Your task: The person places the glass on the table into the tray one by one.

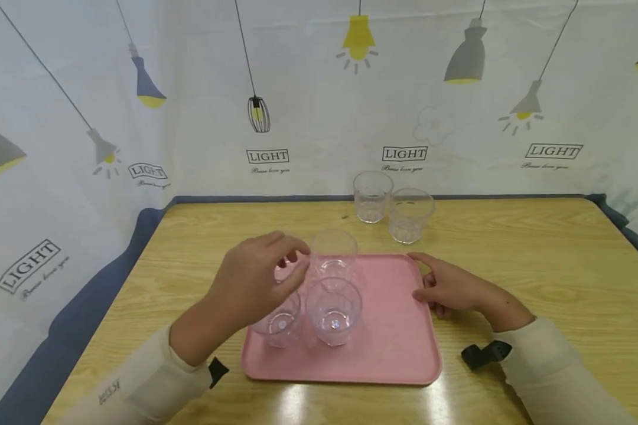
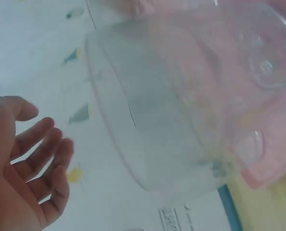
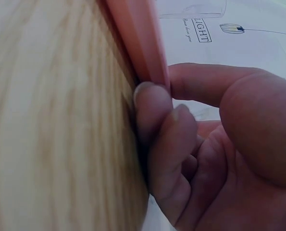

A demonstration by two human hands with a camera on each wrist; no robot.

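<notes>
A pink rectangular tray (image 1: 393, 330) lies on the wooden table, with several clear plastic cups on its left half. One cup (image 1: 334, 254) stands at the tray's back edge, and another cup (image 1: 334, 310) is in front of it. A front-left cup (image 1: 284, 327) is partly covered by my left hand (image 1: 255, 280). That hand hovers over the cups with loosely bent fingers and a gap between thumb and fingertips. In the left wrist view nothing is between its fingers, and a cup (image 2: 167, 106) looms beside it. My right hand (image 1: 452, 286) pinches the tray's right rim between thumb and fingers.
Two more clear cups, a left one (image 1: 372, 198) and a right one (image 1: 410, 215), stand side by side behind the tray. A white cloth (image 1: 319, 118) printed with lamps hangs behind the table's far edge. Bare wood (image 1: 531, 248) shows to the right.
</notes>
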